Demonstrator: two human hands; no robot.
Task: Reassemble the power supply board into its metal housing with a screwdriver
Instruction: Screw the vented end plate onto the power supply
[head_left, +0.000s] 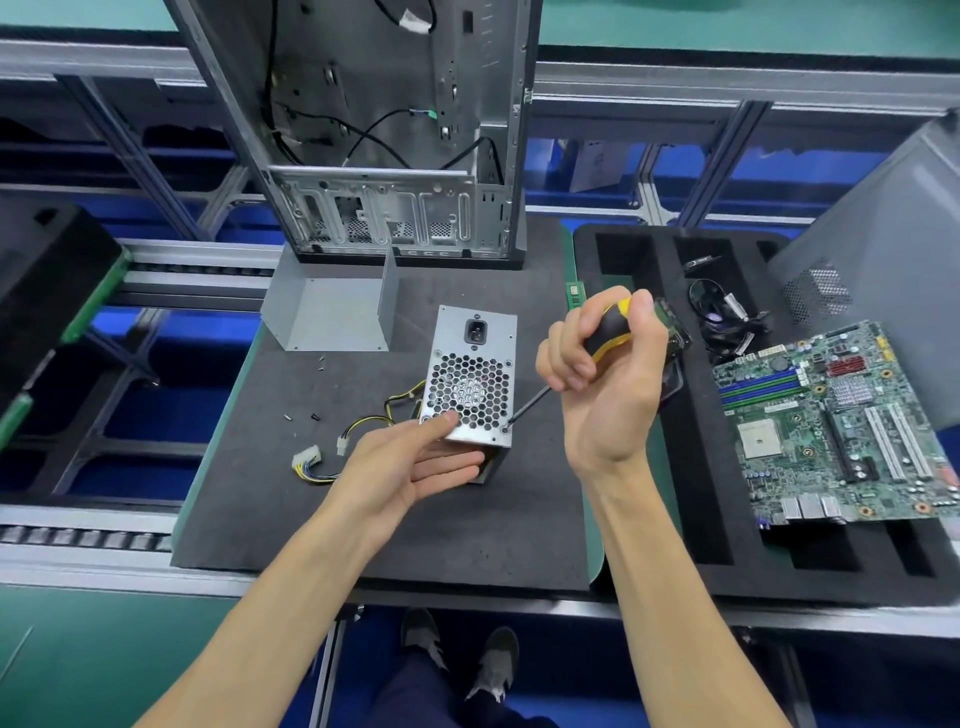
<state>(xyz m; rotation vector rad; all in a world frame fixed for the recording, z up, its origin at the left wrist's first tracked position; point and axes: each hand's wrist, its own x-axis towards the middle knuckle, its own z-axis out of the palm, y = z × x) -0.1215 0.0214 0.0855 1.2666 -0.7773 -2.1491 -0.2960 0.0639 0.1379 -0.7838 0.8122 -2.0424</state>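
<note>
On the dark, matte foam mat, a few small dark screws lie at the left. Far of them sits a bent grey sheet-metal cover, folded into an open box shape. A bundle of yellow and black wires with white plastic plugs trails left of the power supply housing, a silvery metal box with a honeycomb fan grille and a black socket, at mid-mat. The left hand steadies its near end, fingers nearly straight beneath, thumb on the grille. The right hand is clamped around the black-and-yellow screwdriver, its tip at the housing's near-right corner. A green motherboard rests on a black slotted foam tray at right.
</note>
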